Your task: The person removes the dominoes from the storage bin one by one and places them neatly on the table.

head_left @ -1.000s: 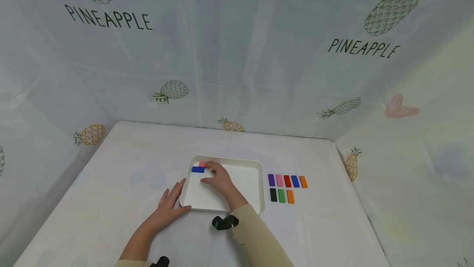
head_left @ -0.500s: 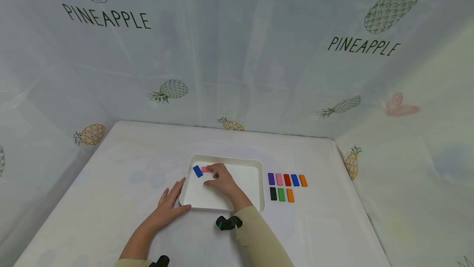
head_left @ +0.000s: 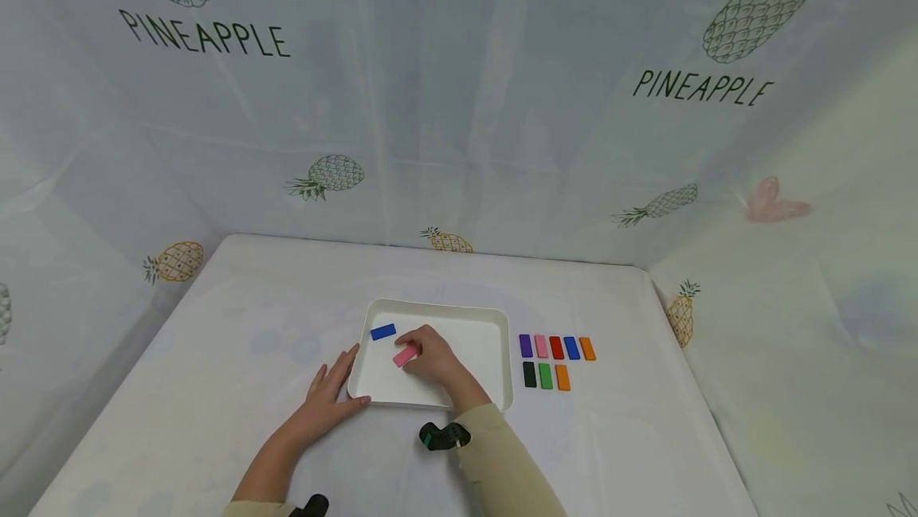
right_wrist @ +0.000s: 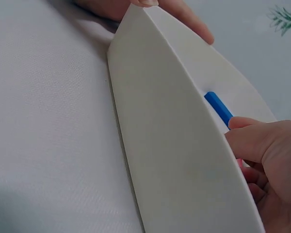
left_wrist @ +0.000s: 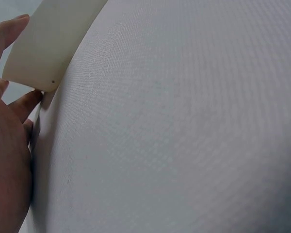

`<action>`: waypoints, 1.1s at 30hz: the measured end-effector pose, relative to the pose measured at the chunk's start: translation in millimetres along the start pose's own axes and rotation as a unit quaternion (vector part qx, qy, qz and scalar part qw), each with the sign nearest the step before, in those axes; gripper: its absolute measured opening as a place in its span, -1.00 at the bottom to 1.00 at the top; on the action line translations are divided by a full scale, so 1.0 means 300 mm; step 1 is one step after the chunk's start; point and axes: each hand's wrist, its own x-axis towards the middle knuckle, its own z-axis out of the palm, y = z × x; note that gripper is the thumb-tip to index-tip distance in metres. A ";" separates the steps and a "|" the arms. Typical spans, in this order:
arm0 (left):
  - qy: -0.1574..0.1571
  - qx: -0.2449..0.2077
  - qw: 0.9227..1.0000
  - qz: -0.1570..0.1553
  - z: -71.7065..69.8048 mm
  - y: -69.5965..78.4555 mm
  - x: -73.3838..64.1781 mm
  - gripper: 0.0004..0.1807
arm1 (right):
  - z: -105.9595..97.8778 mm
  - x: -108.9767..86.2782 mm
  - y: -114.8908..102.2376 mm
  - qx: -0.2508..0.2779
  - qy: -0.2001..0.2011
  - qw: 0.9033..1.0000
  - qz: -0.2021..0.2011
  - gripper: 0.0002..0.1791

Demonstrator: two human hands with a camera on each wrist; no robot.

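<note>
My right hand point(head_left: 433, 358) is over the white tray point(head_left: 462, 389), holding a pink block point(head_left: 405, 355) between thumb and fingers, slanted. A blue block point(head_left: 383, 331) lies in the tray near its back left corner, just beyond those fingers. In the right wrist view the same blue block point(right_wrist: 218, 108) shows past the rim, while the pink one is mostly hidden by the hand. My left hand point(head_left: 330, 397) rests at the tray's front left corner, fingers extended along the left side and thumb at the front rim. The left wrist view shows its fingertips point(left_wrist: 31, 102) against the tray corner.
To the right of the tray, two rows of coloured blocks lie on the table: purple point(head_left: 526, 346), pink, red, blue and orange behind, with black point(head_left: 529, 374), green and orange in front. Cloth walls with pineapple prints enclose the white-covered table point(head_left: 631, 437).
My right hand has drawn the pink block from behind the blue one toward the tray's front, turning it aslant. The blue block has swung round and back to a slight slant. My left hand stays put.
</note>
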 end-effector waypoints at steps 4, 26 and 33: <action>-0.002 0.001 1.000 -0.004 0.003 0.002 0.002 0.05 | 0.005 -0.001 0.004 0.005 -0.004 1.000 0.014 -0.61; 0.022 -0.006 0.999 0.025 0.012 0.000 -0.008 0.02 | -0.005 -0.028 0.025 0.035 -0.038 0.999 -0.017 -0.69; 0.008 -0.003 1.000 -0.002 0.006 0.001 -0.005 0.05 | -0.030 -0.052 0.027 0.075 -0.036 0.996 -0.010 -0.73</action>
